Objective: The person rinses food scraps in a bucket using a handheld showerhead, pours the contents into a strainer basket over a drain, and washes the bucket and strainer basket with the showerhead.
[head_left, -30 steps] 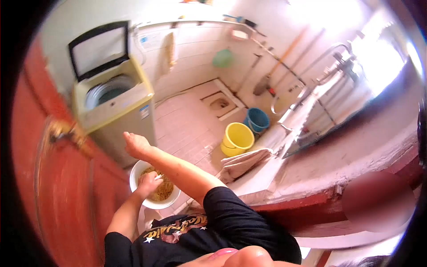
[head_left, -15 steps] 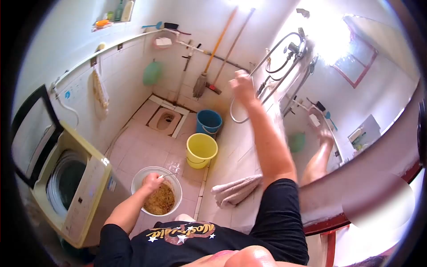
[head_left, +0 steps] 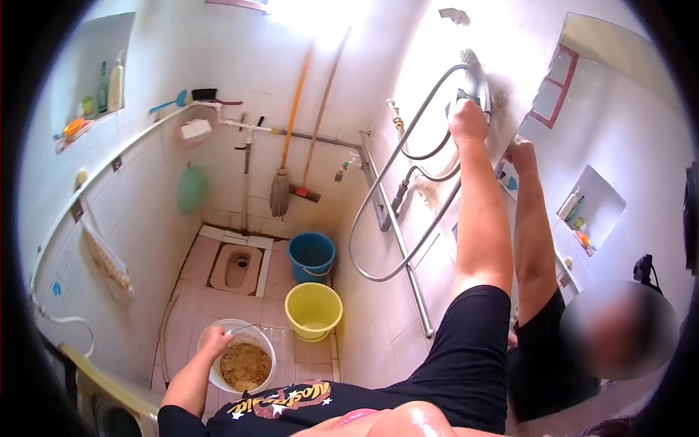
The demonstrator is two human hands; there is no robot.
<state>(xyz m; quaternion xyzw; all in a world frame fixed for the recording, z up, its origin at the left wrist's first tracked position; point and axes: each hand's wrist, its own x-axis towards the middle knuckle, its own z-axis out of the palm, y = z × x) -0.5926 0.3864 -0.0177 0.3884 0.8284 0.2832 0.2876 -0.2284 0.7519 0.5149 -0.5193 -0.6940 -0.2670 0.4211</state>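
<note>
At the lower left, my left hand [head_left: 215, 341] is closed round the handle of a white bucket [head_left: 266, 342], which holds a brown, crumbly mass [head_left: 245, 365]. My right arm reaches up to the wall at the upper right. There my right hand [head_left: 468, 122] is closed on the handle of a shower head [head_left: 472, 81] beside its wall mount. A grey shower hose [head_left: 357, 231] loops down to the left of my right arm.
A yellow bucket [head_left: 313, 309] and a blue bucket [head_left: 312, 256] stand near the squat toilet [head_left: 238, 268]. Mops [head_left: 279, 193] lean on the back wall. The washing machine [head_left: 102, 386] is at the lower left; a mirror [head_left: 597, 131] hangs at right.
The view has swung right. My right hand has risen from in front of the washing machine to the shower head and closed on it. My left hand still holds the white bucket.
</note>
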